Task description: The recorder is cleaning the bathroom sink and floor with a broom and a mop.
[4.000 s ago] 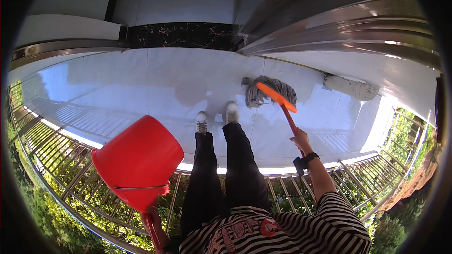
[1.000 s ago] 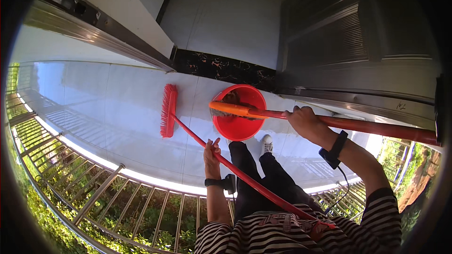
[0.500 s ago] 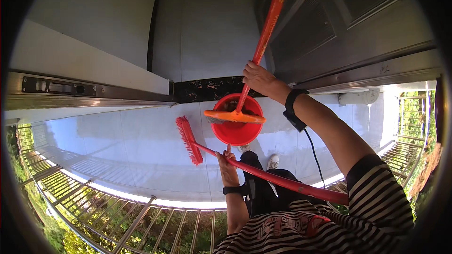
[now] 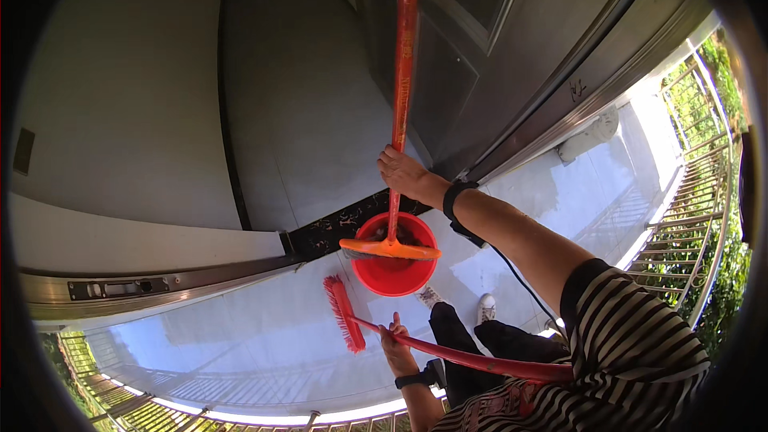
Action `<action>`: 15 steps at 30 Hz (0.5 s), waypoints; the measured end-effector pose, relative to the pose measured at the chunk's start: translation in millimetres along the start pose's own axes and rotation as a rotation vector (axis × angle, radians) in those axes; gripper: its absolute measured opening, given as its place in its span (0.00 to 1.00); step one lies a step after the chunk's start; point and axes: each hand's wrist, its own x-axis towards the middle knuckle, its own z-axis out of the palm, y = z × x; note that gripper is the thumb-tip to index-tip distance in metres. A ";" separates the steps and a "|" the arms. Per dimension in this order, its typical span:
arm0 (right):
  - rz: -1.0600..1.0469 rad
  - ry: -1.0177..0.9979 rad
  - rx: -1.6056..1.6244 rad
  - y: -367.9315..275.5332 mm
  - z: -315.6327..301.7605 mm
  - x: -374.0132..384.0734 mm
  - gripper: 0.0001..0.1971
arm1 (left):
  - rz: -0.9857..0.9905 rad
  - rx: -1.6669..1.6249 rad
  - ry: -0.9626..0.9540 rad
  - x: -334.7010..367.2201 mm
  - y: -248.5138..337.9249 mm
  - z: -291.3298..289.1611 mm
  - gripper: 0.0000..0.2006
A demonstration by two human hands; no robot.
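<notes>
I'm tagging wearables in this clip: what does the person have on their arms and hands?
Both hands are bare, with no gloves. The right hand has a black band at the wrist, with a thin dark cable trailing from it beneath the forearm. The left hand has a black watch-like strap at the wrist. A black-and-white striped short sleeve covers the right upper arm; both forearms are uncovered.

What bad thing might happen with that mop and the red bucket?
The right hand holds the long mop handle upright with the orange mop head resting over the red bucket; a hard push might tip it. The left hand also grips a red broom, so either pole could slip. Railings stand close behind.
</notes>
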 end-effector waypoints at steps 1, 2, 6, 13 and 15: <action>-0.012 0.054 0.047 3.8 4.7 -0.3 0.08 | -0.008 -0.042 0.022 3.7 4.7 -8.6 0.11; -0.008 0.058 0.046 3.7 4.2 3.1 0.08 | -0.007 -0.086 0.053 7.4 12.1 -22.8 0.11; 0.017 0.048 0.021 3.7 5.5 12.4 0.06 | 0.047 -0.002 0.092 8.6 23.3 -32.1 0.12; -0.218 0.042 0.929 -26.7 -56.6 -38.7 0.17 | 0.121 0.223 0.027 -13.7 46.6 -16.9 0.11; -0.508 -0.326 1.186 -34.0 -94.7 -88.8 0.28 | 0.073 0.102 0.099 -15.0 41.7 -14.3 0.11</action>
